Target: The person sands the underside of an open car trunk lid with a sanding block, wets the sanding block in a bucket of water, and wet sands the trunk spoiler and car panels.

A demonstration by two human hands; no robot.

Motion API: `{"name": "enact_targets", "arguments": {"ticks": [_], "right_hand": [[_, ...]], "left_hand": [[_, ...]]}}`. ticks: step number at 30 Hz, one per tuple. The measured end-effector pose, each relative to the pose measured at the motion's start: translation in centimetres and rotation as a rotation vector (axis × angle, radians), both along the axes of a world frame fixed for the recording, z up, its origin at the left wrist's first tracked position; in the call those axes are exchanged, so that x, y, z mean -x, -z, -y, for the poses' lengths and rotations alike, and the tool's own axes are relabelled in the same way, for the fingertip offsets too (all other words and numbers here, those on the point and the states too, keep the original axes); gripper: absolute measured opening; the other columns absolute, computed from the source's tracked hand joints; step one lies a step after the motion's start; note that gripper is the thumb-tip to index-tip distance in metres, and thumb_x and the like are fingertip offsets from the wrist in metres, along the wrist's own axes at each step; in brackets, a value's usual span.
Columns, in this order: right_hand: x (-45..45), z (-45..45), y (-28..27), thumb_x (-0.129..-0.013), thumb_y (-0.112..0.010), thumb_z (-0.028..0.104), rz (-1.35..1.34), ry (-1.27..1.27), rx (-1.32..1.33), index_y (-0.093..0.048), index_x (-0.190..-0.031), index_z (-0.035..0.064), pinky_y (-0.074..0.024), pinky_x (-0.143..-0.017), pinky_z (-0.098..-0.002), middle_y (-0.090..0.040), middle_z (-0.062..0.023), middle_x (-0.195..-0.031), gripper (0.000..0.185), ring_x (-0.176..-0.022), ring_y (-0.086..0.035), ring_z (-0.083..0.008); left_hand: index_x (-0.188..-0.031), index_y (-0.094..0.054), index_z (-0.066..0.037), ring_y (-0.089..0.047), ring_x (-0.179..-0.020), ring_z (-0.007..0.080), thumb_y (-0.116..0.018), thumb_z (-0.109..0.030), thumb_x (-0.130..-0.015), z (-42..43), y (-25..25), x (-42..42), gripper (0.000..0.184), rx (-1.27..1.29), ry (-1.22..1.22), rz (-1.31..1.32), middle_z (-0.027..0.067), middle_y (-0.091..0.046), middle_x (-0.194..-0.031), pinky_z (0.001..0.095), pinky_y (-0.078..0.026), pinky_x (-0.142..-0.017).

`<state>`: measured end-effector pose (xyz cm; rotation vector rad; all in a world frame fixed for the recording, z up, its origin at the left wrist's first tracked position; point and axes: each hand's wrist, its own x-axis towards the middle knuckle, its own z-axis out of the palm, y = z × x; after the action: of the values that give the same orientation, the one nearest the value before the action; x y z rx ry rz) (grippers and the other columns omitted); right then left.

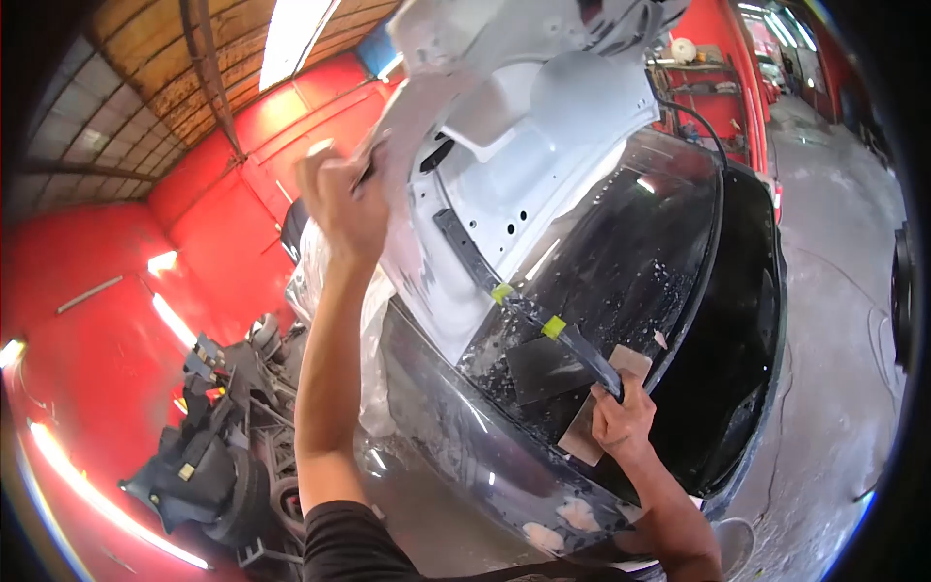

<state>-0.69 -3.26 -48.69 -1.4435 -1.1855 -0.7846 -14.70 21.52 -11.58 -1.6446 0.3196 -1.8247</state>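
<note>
My right hand [623, 415] is closed around the middle of a flat beige sanding block [580, 441], over the dark trunk opening. The end of a dark bar [587, 357], wrapped with yellow-green tape [554, 327], meets the fingers of this hand. From there the bar slants up to the raised pale trunk lid [504, 184]. My left hand [341, 209] is lifted beside the lid's left edge, fingers curled and smeared by motion. Something dark shows at its fingers, but I cannot make out what. A dark square sheet [548, 369] lies beneath the bar.
The grey car body [446, 412] has pale patches [579, 514] near its rear corner. Car parts [208, 475] are piled at left by the red wall [78, 262]. Clear plastic sheeting [376, 378] hangs behind my left arm. Shelves [703, 92] stand at the back; wet-looking floor [834, 320] runs along the right.
</note>
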Motion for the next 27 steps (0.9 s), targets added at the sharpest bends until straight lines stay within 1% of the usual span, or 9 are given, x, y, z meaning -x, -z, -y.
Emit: {"name": "enact_targets", "arguments": {"ticks": [2,5,8,12,16,19,21,23,27], "right_hand": [[0.1,-0.1,-0.2,-0.069,-0.078,0.003,-0.005,0.028,0.019,-0.076,-0.098,0.0096,-0.0575,-0.064,-0.0402,-0.064,-0.0219,-0.109,0.029,-0.080,-0.069,-0.0340],[0.0,0.0,0.0,-0.070,-0.077,0.003,0.012,0.041,0.036,-0.076,-0.097,0.0095,-0.0574,-0.064,-0.0401,-0.064,-0.0220,-0.110,0.028,-0.080,-0.069,-0.0340],[-0.1,0.0,0.0,-0.070,-0.078,0.004,0.024,0.018,0.027,-0.076,-0.097,0.0097,-0.0571,-0.063,-0.0401,-0.064,-0.0220,-0.110,0.027,-0.079,-0.069,-0.0337],[0.4,0.0,-0.4,-0.069,-0.078,0.003,0.001,0.048,0.019,-0.076,-0.096,0.0095,-0.0572,-0.063,-0.0401,-0.065,-0.0219,-0.110,0.028,-0.080,-0.069,-0.0332],[0.5,-0.1,-0.3,-0.069,-0.078,0.003,0.011,0.076,0.042,-0.076,-0.095,0.0089,-0.0573,-0.064,-0.0400,-0.065,-0.0218,-0.110,0.027,-0.081,-0.069,-0.0334],[0.3,-0.2,-0.4,-0.069,-0.077,0.004,0.025,0.054,0.026,-0.076,-0.095,0.0084,-0.0571,-0.063,-0.0402,-0.065,-0.0218,-0.110,0.026,-0.080,-0.069,-0.0333],[0.2,-0.1,-0.2,-0.070,-0.077,0.004,0.020,0.047,0.003,-0.077,-0.095,0.0084,-0.0570,-0.063,-0.0401,-0.064,-0.0216,-0.109,0.025,-0.079,-0.068,-0.0332],[0.6,-0.3,-0.6,-0.069,-0.077,0.004,-0.003,0.074,0.016,-0.077,-0.094,0.0084,-0.0570,-0.063,-0.0401,-0.064,-0.0214,-0.109,0.026,-0.079,-0.068,-0.0330],[0.6,-0.1,-0.5,-0.069,-0.077,0.004,0.006,0.086,0.030,-0.077,-0.094,0.0089,-0.0572,-0.063,-0.0401,-0.064,-0.0214,-0.108,0.025,-0.079,-0.068,-0.0329]], "left_hand": [[-0.091,-0.059,-0.005,-0.055,-0.093,0.0348,-0.084,0.002,-0.068,0.0,0.0,0.0,0.035,0.053,0.008,-0.037,0.0141,-0.059,-0.097,0.0488,-0.043,-0.082],[-0.087,-0.055,-0.007,-0.057,-0.093,0.0338,-0.089,-0.001,-0.075,5.1,-3.3,-3.9,0.036,-0.161,-0.102,-0.033,0.0155,-0.060,-0.102,0.0447,-0.048,-0.080],[-0.088,-0.056,-0.007,-0.055,-0.097,0.0350,-0.088,-0.003,-0.075,5.8,-3.9,-4.3,0.035,-0.215,-0.107,-0.055,0.0158,-0.060,-0.104,0.0446,-0.045,-0.082],[-0.090,-0.061,-0.007,-0.055,-0.099,0.0346,-0.084,-0.001,-0.065,1.1,-0.4,0.5,0.035,-0.051,-0.133,-0.023,0.0138,-0.061,-0.110,0.0488,-0.041,-0.086],[-0.089,-0.063,-0.008,-0.054,-0.099,0.0319,-0.086,-0.004,-0.068,3.8,-3.5,-4.3,0.032,-0.270,-0.194,-0.017,0.0149,-0.060,-0.109,0.0478,-0.039,-0.088],[-0.086,-0.063,-0.008,-0.054,-0.100,0.0318,-0.083,-0.003,-0.069,4.2,-3.2,-3.9,0.027,-0.293,-0.165,-0.054,0.0157,-0.060,-0.109,0.0479,-0.038,-0.088],[-0.085,-0.062,-0.007,-0.054,-0.102,0.0330,-0.080,-0.001,-0.069,-0.5,-0.8,-1.3,0.024,-0.155,-0.112,-0.024,0.0156,-0.060,-0.110,0.0482,-0.038,-0.089],[-0.084,-0.064,-0.007,-0.054,-0.104,0.0342,-0.074,0.002,-0.067,-0.4,-0.2,-0.1,0.022,-0.106,-0.134,0.010,0.0146,-0.060,-0.114,0.0477,-0.037,-0.089],[-0.088,-0.065,-0.006,-0.053,-0.106,0.0351,-0.075,0.001,-0.067,3.9,-2.7,-4.6,0.025,-0.211,-0.111,0.013,0.0148,-0.059,-0.115,0.0476,-0.037,-0.091]]}}
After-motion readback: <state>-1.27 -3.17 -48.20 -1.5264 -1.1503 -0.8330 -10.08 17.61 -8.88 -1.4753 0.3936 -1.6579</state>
